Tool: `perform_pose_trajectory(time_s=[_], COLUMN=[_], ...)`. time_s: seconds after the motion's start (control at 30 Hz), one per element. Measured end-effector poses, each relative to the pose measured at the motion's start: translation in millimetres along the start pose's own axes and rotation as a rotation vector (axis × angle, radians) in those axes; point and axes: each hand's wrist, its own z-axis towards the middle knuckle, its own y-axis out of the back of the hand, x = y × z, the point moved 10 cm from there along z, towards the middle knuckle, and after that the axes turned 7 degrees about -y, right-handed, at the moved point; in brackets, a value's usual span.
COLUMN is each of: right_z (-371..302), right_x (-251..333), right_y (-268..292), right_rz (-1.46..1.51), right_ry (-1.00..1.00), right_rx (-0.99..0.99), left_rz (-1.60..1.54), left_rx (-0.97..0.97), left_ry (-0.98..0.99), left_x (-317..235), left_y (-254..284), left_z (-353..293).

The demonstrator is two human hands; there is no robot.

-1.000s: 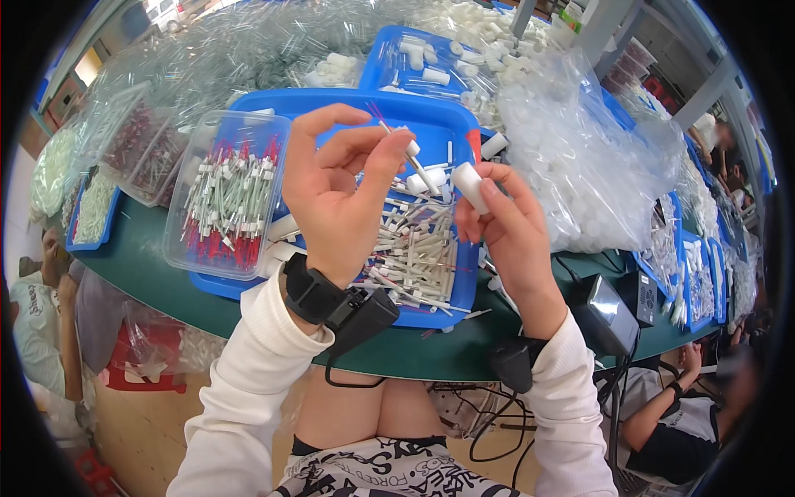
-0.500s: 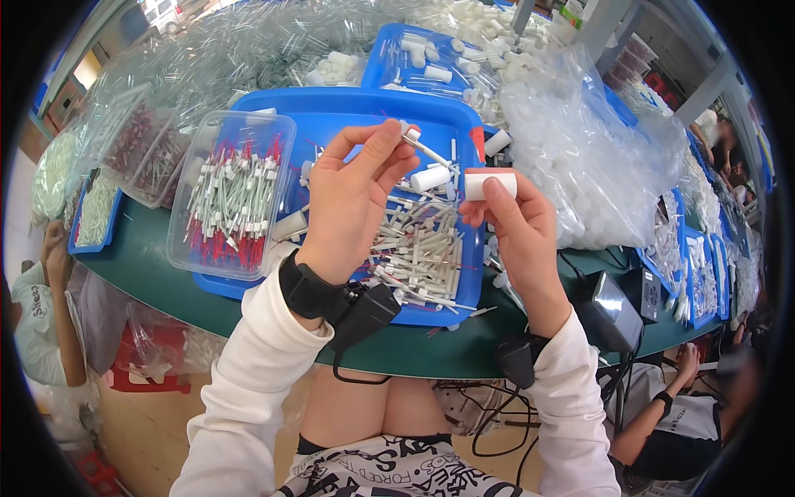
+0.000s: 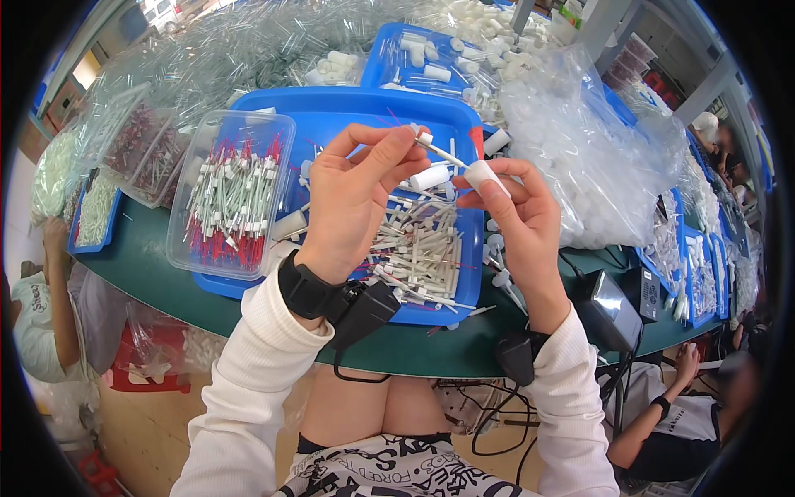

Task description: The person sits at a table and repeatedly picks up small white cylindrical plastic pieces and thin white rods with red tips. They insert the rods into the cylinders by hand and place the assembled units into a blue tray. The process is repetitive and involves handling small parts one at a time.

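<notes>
My left hand (image 3: 352,195) pinches a thin white rod (image 3: 447,154) with a wider white collar near my fingertips. A fine red strand sticks up by those fingers. The rod slants down to the right, and its far end meets the end of a short white plastic cylinder (image 3: 481,176). My right hand (image 3: 523,211) holds that cylinder between thumb and fingers; whether the rod reaches inside it I cannot tell. Both hands are above a blue tray (image 3: 348,101) with many similar rods (image 3: 418,257) and a few white cylinders lying in it.
Left of my hands, a clear plastic tub (image 3: 175,240) of red-tipped rods overlaps the tray. At right lie a clear bag (image 3: 580,157) of white pieces and a metal-cased box (image 3: 611,311). Clear tubes (image 3: 240,58) are heaped behind. Other people sit at both sides.
The white cylinder has tilted and moved slightly left toward the rod. My left hand has shifted the rod a little right, so the two now meet.
</notes>
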Motion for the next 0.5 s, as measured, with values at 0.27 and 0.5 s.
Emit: perform_pose_trajectory(time_s=[0.27, 0.5], right_z=[-2.8, -16.6], right_x=[-5.6, 28.7], right_y=[-0.1, -7.1], right_rz=[-0.108, -0.46], right_ry=[-0.065, 0.366], right_rx=[0.073, -0.122], left_rz=[0.22, 0.185], left_rx=[0.137, 0.123], left_ry=[-0.04, -0.07], left_x=[-5.2, -5.5], left_y=[-12.3, -14.5], left_z=[-0.8, -4.2])
